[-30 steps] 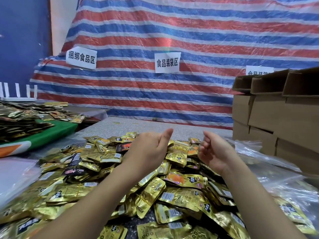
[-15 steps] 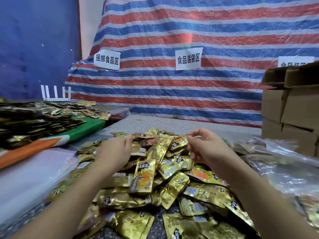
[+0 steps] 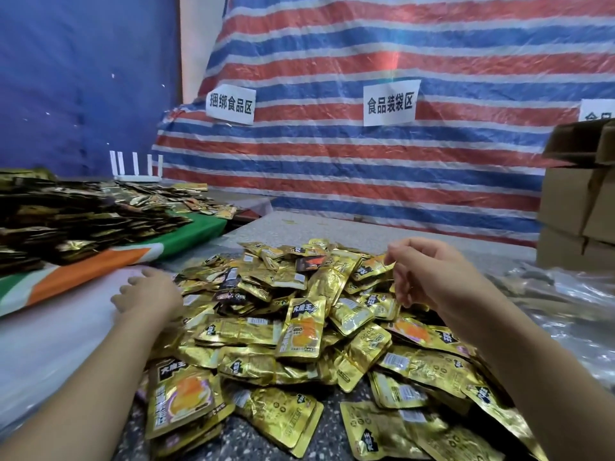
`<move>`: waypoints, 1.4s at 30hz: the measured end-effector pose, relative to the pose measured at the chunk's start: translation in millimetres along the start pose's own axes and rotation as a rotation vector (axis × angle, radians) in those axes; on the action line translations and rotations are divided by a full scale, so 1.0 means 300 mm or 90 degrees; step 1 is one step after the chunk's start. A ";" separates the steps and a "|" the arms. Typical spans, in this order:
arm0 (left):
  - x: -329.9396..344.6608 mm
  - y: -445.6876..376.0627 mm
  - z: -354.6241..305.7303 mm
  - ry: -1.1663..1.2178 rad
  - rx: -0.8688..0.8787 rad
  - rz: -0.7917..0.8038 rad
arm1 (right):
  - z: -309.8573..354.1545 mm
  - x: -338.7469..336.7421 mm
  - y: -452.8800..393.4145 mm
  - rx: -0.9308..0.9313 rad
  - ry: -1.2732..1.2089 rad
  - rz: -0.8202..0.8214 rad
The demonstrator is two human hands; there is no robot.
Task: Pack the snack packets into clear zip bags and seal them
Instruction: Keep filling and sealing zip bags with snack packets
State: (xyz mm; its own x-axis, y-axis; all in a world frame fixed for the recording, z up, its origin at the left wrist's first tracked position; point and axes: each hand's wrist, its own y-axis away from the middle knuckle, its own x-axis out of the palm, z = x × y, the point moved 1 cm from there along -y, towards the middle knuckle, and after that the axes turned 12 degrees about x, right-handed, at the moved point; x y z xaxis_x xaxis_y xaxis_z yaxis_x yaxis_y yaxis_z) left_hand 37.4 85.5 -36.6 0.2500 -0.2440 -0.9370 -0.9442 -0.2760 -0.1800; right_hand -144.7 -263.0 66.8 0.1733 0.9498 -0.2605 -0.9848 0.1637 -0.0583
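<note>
Crinkly gold foil snack packets (image 3: 301,331) heaped centre | left hand (image 3: 151,299) spread on white plastic stack (image 3: 50,341) | right hand (image 3: 429,277) curled above the heap, whether it pinches anything I cannot tell

Crinkled gold foil snack packets (image 3: 301,327) shine glossy on a speckled stone-like tabletop (image 3: 319,227). Clear plastic zip bags (image 3: 565,304) glisten (wrinkled film). The striped woven-plastic tarpaulin (image 3: 366,168) looks slick; brown cardboard boxes (image 3: 579,207) look matt.

In front of me hangs a big tarp (image 3: 366,168) with red, white and blue stripes, with white paper signs (image 3: 390,102) stuck on it. A dark blue wall (image 3: 83,78) is on my left, and brown cardboard boxes (image 3: 579,207) are stacked on my right.
</note>
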 end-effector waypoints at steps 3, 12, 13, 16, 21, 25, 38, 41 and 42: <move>0.010 -0.016 0.017 0.020 0.000 0.015 | -0.002 -0.002 -0.003 0.001 -0.016 -0.008; 0.022 -0.008 0.016 -0.067 -0.001 0.016 | -0.007 0.002 -0.002 -0.004 0.003 -0.009; 0.023 -0.010 0.016 -0.067 -0.002 0.011 | -0.007 0.002 -0.001 -0.003 0.003 -0.012; 0.024 -0.014 0.017 -0.065 0.002 -0.023 | -0.007 0.001 -0.001 -0.005 0.006 -0.020; 0.018 -0.013 0.022 -0.015 -0.003 -0.094 | -0.009 0.003 -0.001 -0.007 0.016 -0.016; 0.012 -0.010 0.016 -0.012 0.008 -0.102 | -0.010 0.007 -0.003 -0.005 0.020 -0.015; -0.091 0.063 -0.065 0.045 0.126 -0.277 | -0.016 0.011 -0.006 0.007 0.031 -0.011; -0.119 0.134 -0.139 0.059 0.245 -0.310 | -0.019 0.011 -0.007 0.009 0.037 -0.010; -0.123 0.169 -0.169 0.072 0.297 -0.307 | -0.019 0.010 -0.008 0.010 0.038 -0.011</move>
State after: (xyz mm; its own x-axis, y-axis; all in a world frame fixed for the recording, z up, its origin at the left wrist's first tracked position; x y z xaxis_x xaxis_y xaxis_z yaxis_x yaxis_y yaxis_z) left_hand -8.7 33.5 4.0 0.6628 -0.2972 -0.6873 -0.7091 0.0460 -0.7036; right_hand -141.8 -262.0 60.6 0.1896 0.9295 -0.3163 -0.9818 0.1838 -0.0485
